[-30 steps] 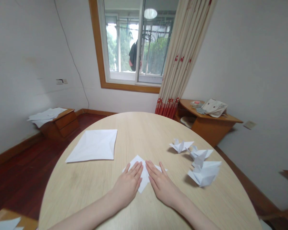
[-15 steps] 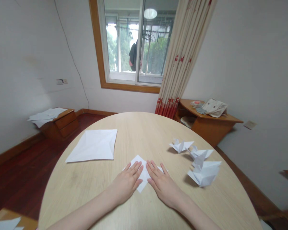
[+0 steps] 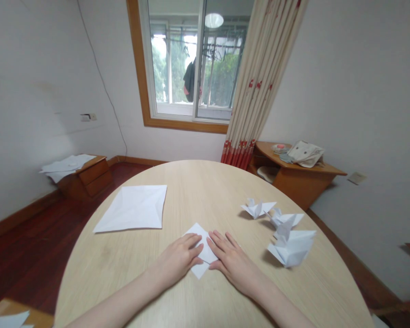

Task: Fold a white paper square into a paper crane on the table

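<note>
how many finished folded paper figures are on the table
3, all on the right of the table: the far figure, the middle figure just behind the near figure, the largest. None looks hidden.

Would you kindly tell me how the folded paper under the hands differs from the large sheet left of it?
The folded paper is small and layered; the large sheet is far bigger and spread open. The left hand and right hand rest on the folded paper; the large sheet lies untouched. Both are white, on the table.
</note>
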Demonstrator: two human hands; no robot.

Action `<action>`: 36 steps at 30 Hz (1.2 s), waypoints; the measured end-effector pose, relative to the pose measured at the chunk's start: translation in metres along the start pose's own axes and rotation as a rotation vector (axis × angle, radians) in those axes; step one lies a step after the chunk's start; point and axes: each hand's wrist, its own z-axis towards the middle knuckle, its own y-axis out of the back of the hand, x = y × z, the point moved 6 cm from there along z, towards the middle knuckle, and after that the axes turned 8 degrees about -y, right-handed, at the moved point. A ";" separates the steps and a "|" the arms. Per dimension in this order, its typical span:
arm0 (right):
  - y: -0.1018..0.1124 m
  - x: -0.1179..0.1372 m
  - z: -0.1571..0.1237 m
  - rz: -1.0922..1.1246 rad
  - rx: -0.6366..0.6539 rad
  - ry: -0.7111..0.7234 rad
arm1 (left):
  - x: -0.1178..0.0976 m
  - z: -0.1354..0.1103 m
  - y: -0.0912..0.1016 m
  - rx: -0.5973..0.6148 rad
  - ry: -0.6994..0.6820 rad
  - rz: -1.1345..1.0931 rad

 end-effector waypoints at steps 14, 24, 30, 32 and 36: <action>0.022 0.014 0.000 0.043 -0.079 -0.025 | 0.002 -0.002 0.000 -0.027 0.004 -0.112; 0.022 0.009 0.000 0.051 -0.073 -0.062 | 0.000 0.002 0.008 -0.003 0.071 -0.163; 0.020 0.007 0.001 0.077 -0.096 -0.100 | 0.002 0.003 0.008 0.020 0.139 -0.195; 0.019 0.007 0.001 0.097 -0.106 -0.112 | 0.002 0.003 0.007 0.026 0.167 -0.215; 0.016 0.009 0.000 0.136 -0.133 -0.135 | 0.000 0.004 0.007 0.004 0.200 -0.257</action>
